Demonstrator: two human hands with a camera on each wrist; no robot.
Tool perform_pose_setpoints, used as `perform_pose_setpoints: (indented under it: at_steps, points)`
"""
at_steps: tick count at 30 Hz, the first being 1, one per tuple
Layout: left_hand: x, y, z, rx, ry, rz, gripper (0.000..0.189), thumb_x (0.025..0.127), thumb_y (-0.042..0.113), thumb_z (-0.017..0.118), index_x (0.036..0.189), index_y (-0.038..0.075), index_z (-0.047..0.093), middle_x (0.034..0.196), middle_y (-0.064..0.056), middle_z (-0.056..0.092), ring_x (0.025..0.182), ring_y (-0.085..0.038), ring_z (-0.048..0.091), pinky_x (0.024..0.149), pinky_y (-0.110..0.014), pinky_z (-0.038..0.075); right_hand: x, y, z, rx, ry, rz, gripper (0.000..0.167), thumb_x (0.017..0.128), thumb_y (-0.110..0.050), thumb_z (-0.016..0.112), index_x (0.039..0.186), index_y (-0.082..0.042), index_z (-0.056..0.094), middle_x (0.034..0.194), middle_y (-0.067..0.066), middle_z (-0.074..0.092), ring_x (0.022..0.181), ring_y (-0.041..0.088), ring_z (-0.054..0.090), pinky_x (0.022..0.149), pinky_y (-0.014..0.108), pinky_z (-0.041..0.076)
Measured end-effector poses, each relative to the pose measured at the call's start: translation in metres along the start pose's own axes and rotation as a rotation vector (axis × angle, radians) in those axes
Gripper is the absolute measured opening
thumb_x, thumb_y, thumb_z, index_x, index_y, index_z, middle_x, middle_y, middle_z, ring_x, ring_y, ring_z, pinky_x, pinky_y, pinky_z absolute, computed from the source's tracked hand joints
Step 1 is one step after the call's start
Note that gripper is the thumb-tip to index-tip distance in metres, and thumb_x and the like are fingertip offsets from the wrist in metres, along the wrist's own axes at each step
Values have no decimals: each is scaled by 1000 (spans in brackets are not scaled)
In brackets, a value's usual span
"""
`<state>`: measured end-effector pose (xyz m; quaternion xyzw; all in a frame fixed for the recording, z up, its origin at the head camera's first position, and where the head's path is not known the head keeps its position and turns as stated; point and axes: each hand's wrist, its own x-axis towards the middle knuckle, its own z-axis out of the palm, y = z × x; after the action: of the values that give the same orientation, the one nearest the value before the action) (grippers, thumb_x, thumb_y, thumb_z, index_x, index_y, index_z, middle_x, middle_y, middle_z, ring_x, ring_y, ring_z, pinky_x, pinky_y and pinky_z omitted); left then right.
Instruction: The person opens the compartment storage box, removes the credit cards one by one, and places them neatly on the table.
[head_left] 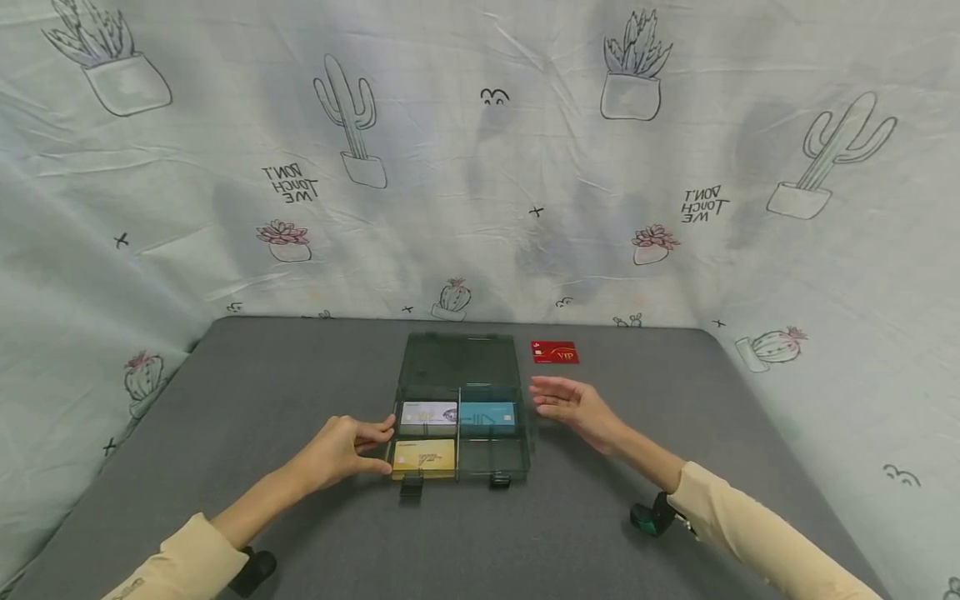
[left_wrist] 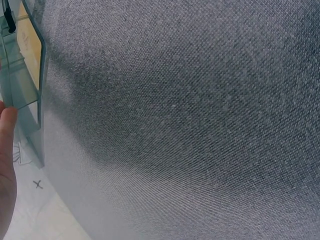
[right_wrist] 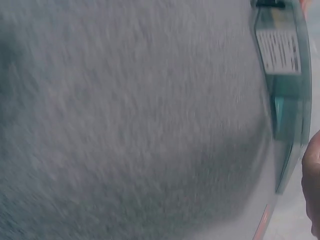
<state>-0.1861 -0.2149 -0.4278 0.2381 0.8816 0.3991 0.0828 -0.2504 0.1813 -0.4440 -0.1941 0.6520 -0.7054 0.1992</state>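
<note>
A clear dark-green plastic box (head_left: 493, 457) lies with its lid (head_left: 459, 360) laid back. Its compartments hold a white card (head_left: 427, 414) at back left, a blue card (head_left: 487, 414) at back right and a yellow card (head_left: 424, 457) at front left; bare green floor shows at front right. My left hand (head_left: 339, 450) touches the box's left side, thumb and fingers spread along it. Fingers extended, my right hand (head_left: 576, 408) is beside the box's right side, apparently touching nothing. A red VIP card (head_left: 555, 352) lies on the table beyond it.
The grey table (head_left: 315, 367) carries the box, with the patterned white cloth (head_left: 465, 183) rising behind and at the sides. Two latches, one a dark latch (head_left: 411, 487), stick out at the box's front edge. A black wrist device (head_left: 651, 515) hangs under the right sleeve.
</note>
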Motion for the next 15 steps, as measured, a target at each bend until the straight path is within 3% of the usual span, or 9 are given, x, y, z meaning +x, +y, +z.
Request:
perform_pose_setpoints:
  at_steps: [7, 15]
  points:
    - [-2, 1, 0, -1, -1, -6, 52, 72, 13, 82, 113, -12, 65, 131, -28, 49, 112, -37, 58, 85, -29, 56, -10, -4, 16, 17, -49, 9, 50, 93, 2, 59, 137, 14, 40, 138, 35, 42, 114, 23, 59, 96, 31, 51]
    - [-5, 1, 2, 10, 1, -3, 52, 72, 13, 82, 113, -12, 65, 131, -28, 50, 111, -37, 58, 85, -29, 56, -18, -2, 21, -45, -77, 31, 47, 93, 1, 61, 134, 15, 44, 135, 37, 44, 110, 22, 61, 94, 29, 53]
